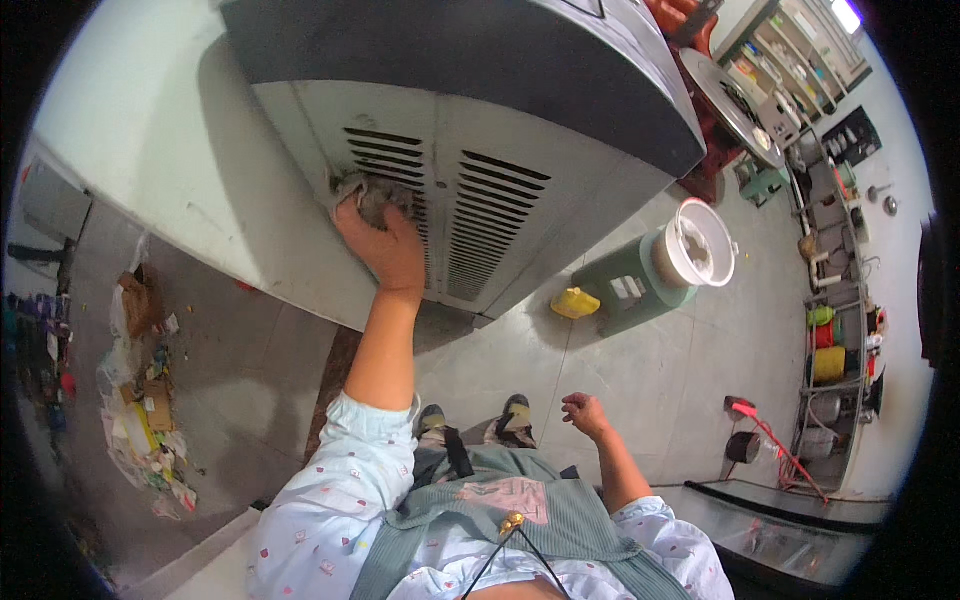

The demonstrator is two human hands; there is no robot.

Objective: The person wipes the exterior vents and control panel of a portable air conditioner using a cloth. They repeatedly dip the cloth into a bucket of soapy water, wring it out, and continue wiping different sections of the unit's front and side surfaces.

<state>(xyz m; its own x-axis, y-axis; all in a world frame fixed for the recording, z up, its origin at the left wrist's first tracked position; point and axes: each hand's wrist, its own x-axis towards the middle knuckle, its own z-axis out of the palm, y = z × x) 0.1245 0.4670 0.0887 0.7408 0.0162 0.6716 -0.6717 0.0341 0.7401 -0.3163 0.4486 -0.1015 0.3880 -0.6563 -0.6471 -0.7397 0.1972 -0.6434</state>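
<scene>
With a grey cloth (375, 196) bunched in its fingers, my left hand (386, 244) presses on the left vent slots of a white metal cabinet (487, 187) with a dark top edge. A second column of vent slots (496, 217) lies just right of the cloth. My right hand (585, 414) hangs away from the cabinet at my right side, its fingers loosely curled; nothing shows in it.
Right of the cabinet, a white bucket (724, 247) sits on a green container (630, 289) beside a yellow bottle (575, 302). A metal shelf rack (832, 382) lines the right wall. Scattered rubbish (154, 405) lies on the left floor. A red-handled tool (784, 446) is at the lower right.
</scene>
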